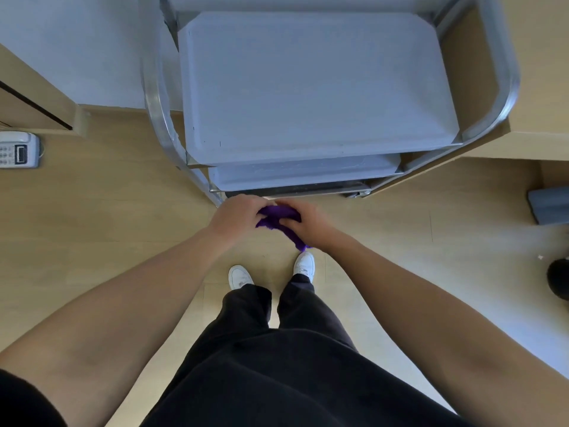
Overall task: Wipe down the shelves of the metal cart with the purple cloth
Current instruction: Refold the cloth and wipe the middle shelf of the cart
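The metal cart [308, 87] stands straight ahead, seen from above, with a bare grey top shelf and the front strip of a lower shelf [301, 175] showing beneath it. Curved steel rails frame both sides. Just in front of the cart's near edge, my left hand [237, 215] and my right hand [308, 221] meet and both grip the bunched purple cloth [278, 221]. A tail of the cloth hangs down under my right wrist. The hands are above the floor, not touching the cart.
A white desk telephone [18, 149] lies on the wooden floor at the left, beside a wooden cabinet [34, 97]. A grey object [549, 204] and a black round object [558, 278] sit at the right edge. My white shoes [240, 277] stand below the hands.
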The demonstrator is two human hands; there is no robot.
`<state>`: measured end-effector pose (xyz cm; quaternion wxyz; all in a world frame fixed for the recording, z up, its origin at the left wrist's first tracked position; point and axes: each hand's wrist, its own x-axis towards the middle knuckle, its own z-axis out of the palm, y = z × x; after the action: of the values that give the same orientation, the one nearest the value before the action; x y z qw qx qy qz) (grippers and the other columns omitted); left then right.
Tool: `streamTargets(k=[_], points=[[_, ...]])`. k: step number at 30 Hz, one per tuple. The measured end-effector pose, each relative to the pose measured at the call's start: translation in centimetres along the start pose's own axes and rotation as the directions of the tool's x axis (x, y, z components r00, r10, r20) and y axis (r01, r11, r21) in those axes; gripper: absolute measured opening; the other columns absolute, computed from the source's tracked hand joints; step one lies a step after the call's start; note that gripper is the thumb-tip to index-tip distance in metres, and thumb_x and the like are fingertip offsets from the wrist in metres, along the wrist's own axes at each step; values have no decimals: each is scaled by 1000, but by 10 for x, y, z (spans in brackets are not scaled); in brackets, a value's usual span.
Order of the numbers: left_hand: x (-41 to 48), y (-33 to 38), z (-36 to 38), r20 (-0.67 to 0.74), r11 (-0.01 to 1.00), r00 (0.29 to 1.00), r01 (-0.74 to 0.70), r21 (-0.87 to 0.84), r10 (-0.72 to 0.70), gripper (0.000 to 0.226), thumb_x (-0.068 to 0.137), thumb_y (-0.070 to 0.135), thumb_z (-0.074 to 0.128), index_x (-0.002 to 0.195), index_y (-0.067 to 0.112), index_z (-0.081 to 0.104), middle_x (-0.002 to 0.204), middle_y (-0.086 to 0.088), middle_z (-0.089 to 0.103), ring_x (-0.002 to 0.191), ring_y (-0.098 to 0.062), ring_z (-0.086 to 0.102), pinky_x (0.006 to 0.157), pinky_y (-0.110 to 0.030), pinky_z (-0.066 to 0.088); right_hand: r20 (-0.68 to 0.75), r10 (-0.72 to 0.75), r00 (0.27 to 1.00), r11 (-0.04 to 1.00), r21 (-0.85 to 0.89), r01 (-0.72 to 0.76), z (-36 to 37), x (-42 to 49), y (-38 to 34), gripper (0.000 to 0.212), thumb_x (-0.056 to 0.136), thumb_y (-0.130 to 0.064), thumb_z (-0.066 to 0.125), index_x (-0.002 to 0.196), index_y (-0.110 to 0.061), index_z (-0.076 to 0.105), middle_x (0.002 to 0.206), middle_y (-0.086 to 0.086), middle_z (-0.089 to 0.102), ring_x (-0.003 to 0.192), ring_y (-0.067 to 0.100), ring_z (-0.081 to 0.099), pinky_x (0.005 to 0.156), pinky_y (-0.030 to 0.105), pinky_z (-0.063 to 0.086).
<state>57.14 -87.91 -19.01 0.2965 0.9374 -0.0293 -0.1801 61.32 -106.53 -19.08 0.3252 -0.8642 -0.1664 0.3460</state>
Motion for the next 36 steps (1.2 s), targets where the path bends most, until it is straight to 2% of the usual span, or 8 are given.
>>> streamTargets(k=[2,6,13,21,27,32,34,36], points=[[0,-5,4,38,999,998,48,-10,-48,20,93,17,57,107,21,72,79,-1,71,74,-21,65,70,-39,53,-7,10,1000,997,-73,-10,6,5,0,31,89,-26,57,118,-36,61,95,-7,71,86,14,63,77,35,52],[-4,-6,10,74,998,995,65,6,-65,19,92,16,57,103,22,71,75,0,68,73,-22,64,69,-40,54,32,27,999,992,-126,-22,14,4,4,28,89,-27,57,115,-36,61,96,-8,69,86,16,63,77,40,54],[5,-23,28,-34,988,988,150,26,-149,26,89,12,58,109,25,69,91,2,69,85,-22,62,72,-39,51,98,1,995,993,118,-12,19,22,21,36,84,-24,65,115,-41,64,94,-10,71,87,10,64,78,29,53],[66,-81,86,-185,982,967,187,32,-178,25,92,18,58,116,19,64,104,1,69,94,-23,63,76,-41,52,-41,58,997,970,241,-46,52,99,72,33,87,-23,61,114,-42,64,94,-11,71,88,11,65,75,33,57],[104,-142,132,-298,983,947,156,101,-119,42,98,22,52,137,9,47,130,-10,60,101,-27,64,77,-38,51,-229,103,968,964,264,-40,73,165,113,35,89,-23,61,122,-34,63,96,-14,66,77,-2,61,54,2,43],[132,-197,162,-402,960,912,184,212,-86,46,99,21,48,141,3,43,145,-13,49,130,-29,50,101,-43,47,-548,-41,836,998,22,64,92,223,120,40,91,-23,57,130,-33,57,87,-2,63,73,15,64,60,25,49],[143,-213,170,-444,946,890,225,235,-101,50,100,22,45,145,2,38,152,-15,40,140,-29,39,111,-45,39,-648,-171,742,978,-203,48,99,240,118,47,88,-18,57,133,-33,54,91,-1,61,90,19,58,57,27,43],[151,-226,180,-474,929,872,269,256,-122,51,100,23,43,146,0,36,154,-17,35,143,-30,34,114,-46,36,-606,-264,751,933,-357,40,109,254,121,52,86,-14,58,136,-27,51,114,1,65,107,24,54,61,32,48]])
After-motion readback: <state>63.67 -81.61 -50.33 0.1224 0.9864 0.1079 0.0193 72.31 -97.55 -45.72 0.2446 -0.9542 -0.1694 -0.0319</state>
